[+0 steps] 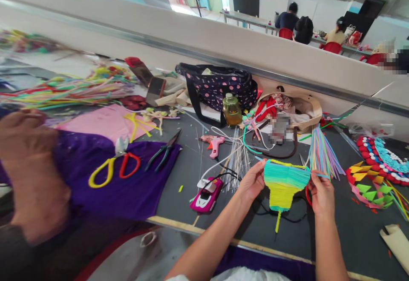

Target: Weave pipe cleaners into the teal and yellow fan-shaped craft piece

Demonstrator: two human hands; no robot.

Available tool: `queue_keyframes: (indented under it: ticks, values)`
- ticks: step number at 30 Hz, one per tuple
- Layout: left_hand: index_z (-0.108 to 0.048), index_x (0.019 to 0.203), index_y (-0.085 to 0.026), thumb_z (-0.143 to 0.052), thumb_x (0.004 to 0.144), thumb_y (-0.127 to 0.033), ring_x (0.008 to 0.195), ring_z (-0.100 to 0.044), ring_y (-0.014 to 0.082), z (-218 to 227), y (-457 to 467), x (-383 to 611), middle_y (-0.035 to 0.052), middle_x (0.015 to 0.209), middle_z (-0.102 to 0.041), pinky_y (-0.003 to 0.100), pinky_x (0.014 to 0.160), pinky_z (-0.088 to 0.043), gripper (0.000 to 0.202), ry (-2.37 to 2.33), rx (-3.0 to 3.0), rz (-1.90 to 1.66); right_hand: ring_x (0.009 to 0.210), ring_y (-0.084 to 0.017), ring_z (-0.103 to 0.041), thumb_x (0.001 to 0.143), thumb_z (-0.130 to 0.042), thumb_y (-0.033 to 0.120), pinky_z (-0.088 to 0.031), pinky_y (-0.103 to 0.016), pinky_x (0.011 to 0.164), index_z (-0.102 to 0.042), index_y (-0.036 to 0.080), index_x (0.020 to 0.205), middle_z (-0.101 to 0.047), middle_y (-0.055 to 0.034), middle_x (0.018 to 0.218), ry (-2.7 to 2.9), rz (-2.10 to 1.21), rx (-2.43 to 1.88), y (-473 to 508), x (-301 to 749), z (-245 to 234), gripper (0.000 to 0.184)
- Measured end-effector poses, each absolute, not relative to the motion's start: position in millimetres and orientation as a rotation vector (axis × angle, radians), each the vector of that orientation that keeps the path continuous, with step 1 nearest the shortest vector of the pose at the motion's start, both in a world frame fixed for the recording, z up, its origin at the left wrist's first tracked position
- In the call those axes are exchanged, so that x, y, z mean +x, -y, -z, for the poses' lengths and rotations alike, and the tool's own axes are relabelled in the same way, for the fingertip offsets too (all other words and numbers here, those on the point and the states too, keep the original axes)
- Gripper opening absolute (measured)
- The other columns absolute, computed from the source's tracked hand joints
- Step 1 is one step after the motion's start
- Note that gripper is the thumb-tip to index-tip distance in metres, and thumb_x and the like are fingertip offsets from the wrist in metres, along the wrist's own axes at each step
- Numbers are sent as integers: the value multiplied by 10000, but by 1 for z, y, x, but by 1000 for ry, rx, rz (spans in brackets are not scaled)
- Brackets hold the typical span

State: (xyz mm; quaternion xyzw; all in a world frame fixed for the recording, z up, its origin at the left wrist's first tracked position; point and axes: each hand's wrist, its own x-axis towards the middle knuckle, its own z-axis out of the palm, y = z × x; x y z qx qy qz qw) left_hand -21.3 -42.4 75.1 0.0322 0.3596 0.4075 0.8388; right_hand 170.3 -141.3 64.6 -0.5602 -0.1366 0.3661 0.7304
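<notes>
My left hand (252,183) and my right hand (321,193) hold up a woven fan-shaped piece (283,185) of teal and yellow strips over the dark table (335,234). Each hand pinches one top corner of it. A yellow stem hangs from its lower tip. Loose pastel strips (322,153) fan out from its upper right corner, just above my right hand. Both hands are closed on the piece.
Scissors (113,164) and pliers (164,150) lie on purple cloth (128,191) at left. A pink glue gun (213,144), a pink car-shaped object (206,195), a spotted bag (220,86), a bottle (232,110) and colourful woven pieces (377,174) surround me. Another person's arm (28,166) is at far left.
</notes>
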Motion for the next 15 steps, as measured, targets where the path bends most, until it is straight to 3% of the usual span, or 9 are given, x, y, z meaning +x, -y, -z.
queue_keyframes:
  ticks: [11, 15]
  values:
    - [-663, 819, -110, -627, 770, -55, 584, -660, 118, -74, 42, -22, 30, 692, -710, 207, 578, -533, 82, -790, 20, -871, 499, -94, -542, 576, -830, 334, -415, -200, 445, -612, 175, 803, -611, 40, 626, 299, -867, -1232, 142, 172, -64, 353]
    - [-654, 809, -111, -633, 761, -53, 578, -662, 123, -73, 41, -22, 27, 682, -707, 218, 581, -543, 78, -803, 22, -871, 563, -112, -583, 587, -823, 306, -462, -225, 504, -599, 184, 797, -627, 36, 662, 288, -898, -1182, 142, 172, -64, 331]
